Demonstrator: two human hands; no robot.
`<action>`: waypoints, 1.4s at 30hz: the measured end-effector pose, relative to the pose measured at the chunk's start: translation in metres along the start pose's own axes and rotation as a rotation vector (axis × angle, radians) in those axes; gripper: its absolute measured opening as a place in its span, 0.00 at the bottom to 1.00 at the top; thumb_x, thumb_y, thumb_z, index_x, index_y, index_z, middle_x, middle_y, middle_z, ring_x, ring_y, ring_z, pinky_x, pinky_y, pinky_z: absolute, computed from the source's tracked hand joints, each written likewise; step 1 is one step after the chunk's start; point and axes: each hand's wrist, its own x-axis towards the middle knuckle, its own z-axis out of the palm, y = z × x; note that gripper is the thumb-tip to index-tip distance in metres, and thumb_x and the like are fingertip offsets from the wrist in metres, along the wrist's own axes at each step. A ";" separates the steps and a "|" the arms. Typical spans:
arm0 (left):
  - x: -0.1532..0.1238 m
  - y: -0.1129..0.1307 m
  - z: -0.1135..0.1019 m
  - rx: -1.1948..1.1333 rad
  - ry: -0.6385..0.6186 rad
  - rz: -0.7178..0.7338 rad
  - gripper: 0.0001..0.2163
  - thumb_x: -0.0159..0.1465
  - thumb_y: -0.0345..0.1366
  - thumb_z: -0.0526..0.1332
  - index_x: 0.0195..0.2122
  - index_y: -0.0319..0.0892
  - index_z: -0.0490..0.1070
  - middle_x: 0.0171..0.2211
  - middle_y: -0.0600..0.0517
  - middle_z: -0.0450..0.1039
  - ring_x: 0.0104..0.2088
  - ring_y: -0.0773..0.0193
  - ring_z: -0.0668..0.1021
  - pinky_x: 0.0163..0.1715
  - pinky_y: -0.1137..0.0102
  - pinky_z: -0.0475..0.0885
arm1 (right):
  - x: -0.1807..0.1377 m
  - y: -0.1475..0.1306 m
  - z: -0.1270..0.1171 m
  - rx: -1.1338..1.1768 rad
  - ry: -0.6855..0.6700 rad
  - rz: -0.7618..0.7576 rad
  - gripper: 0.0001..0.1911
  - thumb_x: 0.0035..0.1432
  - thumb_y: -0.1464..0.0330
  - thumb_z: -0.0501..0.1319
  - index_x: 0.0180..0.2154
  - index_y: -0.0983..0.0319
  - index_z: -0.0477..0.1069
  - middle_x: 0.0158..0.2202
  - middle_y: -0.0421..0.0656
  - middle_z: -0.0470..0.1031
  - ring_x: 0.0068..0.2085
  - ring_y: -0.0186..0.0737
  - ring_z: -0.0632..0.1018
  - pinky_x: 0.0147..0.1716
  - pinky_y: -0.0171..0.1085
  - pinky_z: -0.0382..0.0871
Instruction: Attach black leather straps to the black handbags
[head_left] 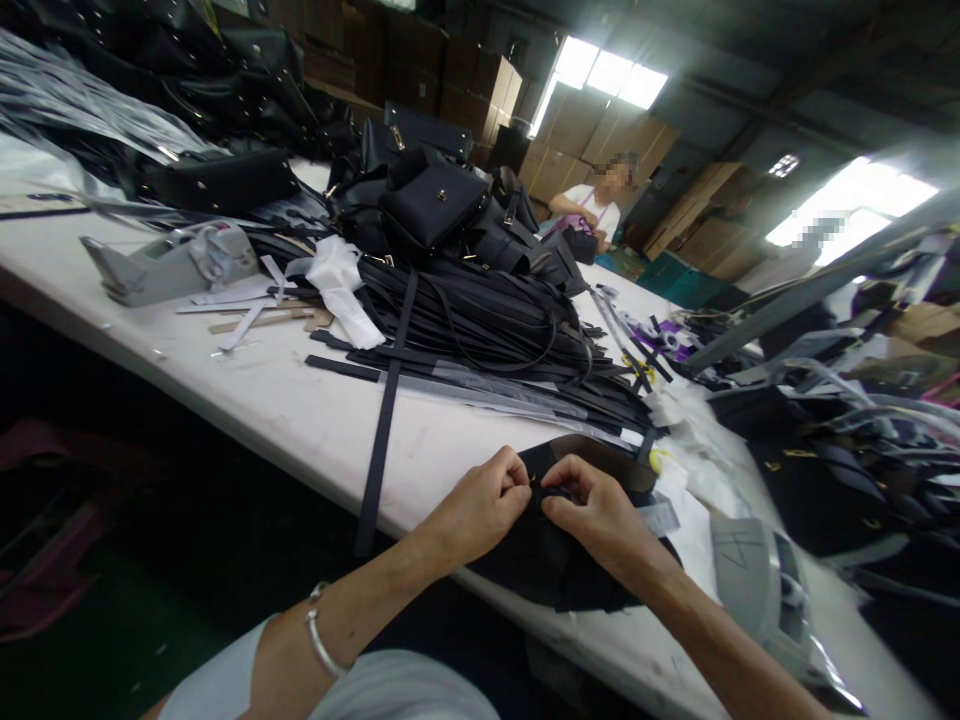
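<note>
A black handbag [555, 570] lies at the front edge of the white table [315, 440], close to my body. My left hand [499, 495] is closed in a pinch at the bag's upper part, beside a small gold-coloured fitting. Just to the right, my right hand [592, 510] pinches black material of the same bag, thumb against forefinger. The two sets of fingertips almost meet around the fitting. Exactly which small part sits between them is hidden. A pale tag [660, 515] sticks out to the right of my right hand.
Black straps [487, 315] are heaped beyond the bag, and one strap [386, 430] hangs over the front edge. Finished black bags [435, 200] are piled behind. Grey tape dispensers [176, 262] stand left and right. A co-worker [600, 205] handles something at the far end.
</note>
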 end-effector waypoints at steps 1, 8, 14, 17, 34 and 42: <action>0.001 -0.001 0.000 0.002 -0.005 0.001 0.01 0.61 0.32 0.54 0.33 0.43 0.63 0.20 0.61 0.62 0.21 0.70 0.64 0.23 0.74 0.55 | 0.000 0.000 -0.001 0.010 -0.012 -0.003 0.08 0.46 0.68 0.58 0.32 0.61 0.70 0.27 0.38 0.71 0.32 0.39 0.72 0.32 0.36 0.62; 0.002 -0.003 0.002 0.033 0.020 0.015 0.02 0.61 0.31 0.54 0.34 0.43 0.63 0.20 0.61 0.63 0.21 0.69 0.65 0.23 0.74 0.56 | -0.001 0.007 0.001 0.052 0.007 -0.032 0.06 0.47 0.68 0.59 0.31 0.61 0.69 0.27 0.38 0.70 0.31 0.39 0.71 0.31 0.36 0.62; -0.001 -0.002 0.005 0.138 0.072 0.046 0.02 0.62 0.31 0.54 0.36 0.45 0.63 0.22 0.60 0.66 0.24 0.66 0.69 0.26 0.73 0.59 | 0.002 0.006 0.007 0.032 0.081 -0.039 0.05 0.44 0.70 0.57 0.29 0.60 0.68 0.27 0.38 0.70 0.31 0.39 0.71 0.32 0.37 0.63; -0.001 -0.004 0.008 0.235 0.109 0.047 0.03 0.63 0.32 0.54 0.38 0.46 0.63 0.26 0.58 0.71 0.28 0.64 0.73 0.29 0.72 0.60 | 0.002 0.007 0.008 0.024 0.091 -0.042 0.05 0.43 0.70 0.57 0.28 0.60 0.68 0.26 0.38 0.69 0.31 0.39 0.71 0.32 0.37 0.63; -0.003 -0.016 0.027 0.357 0.196 0.048 0.07 0.67 0.34 0.51 0.46 0.47 0.61 0.34 0.54 0.78 0.36 0.58 0.80 0.34 0.69 0.66 | 0.001 0.012 0.005 0.089 0.025 -0.028 0.06 0.44 0.67 0.60 0.29 0.60 0.66 0.26 0.37 0.68 0.30 0.38 0.70 0.30 0.35 0.63; -0.003 -0.014 0.028 0.413 0.203 0.034 0.07 0.67 0.34 0.52 0.46 0.48 0.61 0.34 0.53 0.78 0.35 0.58 0.81 0.33 0.69 0.66 | 0.002 0.018 0.010 -0.063 0.096 -0.049 0.04 0.44 0.71 0.58 0.28 0.59 0.67 0.26 0.37 0.69 0.30 0.39 0.71 0.30 0.35 0.62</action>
